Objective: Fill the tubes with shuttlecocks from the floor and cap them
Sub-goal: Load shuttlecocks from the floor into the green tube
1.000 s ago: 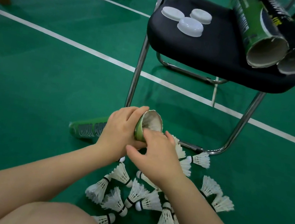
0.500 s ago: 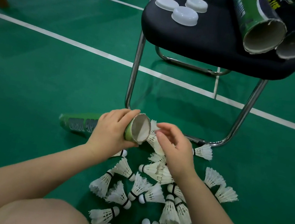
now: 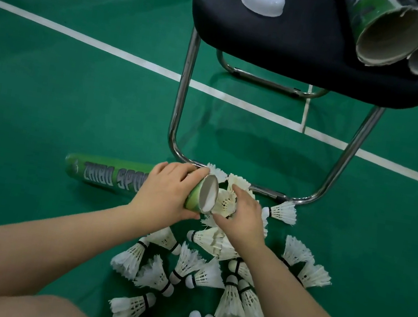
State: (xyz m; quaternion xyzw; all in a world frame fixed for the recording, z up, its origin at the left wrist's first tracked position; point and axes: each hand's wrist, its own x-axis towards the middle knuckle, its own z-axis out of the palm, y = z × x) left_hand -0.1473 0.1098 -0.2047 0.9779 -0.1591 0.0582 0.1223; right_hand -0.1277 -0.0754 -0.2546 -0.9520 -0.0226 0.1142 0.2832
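A green shuttlecock tube (image 3: 105,174) lies on the green floor, its open mouth facing right. My left hand (image 3: 166,192) grips the tube near that mouth. My right hand (image 3: 243,216) holds a white shuttlecock (image 3: 225,202) right at the opening, feathers toward me. Several more white shuttlecocks (image 3: 196,275) are scattered on the floor below my hands. On the black chair seat (image 3: 290,44) lie two open tubes (image 3: 388,36) and three white caps (image 3: 263,1).
The chair's chrome legs (image 3: 181,104) stand just behind my hands, with a floor bar (image 3: 266,191) running right. White court lines (image 3: 83,40) cross the floor. My knee (image 3: 33,309) is at the bottom left.
My right hand drew back from the tube mouth, picked a shuttlecock from the floor and brought it to the opening. The view dipped lower and closer.
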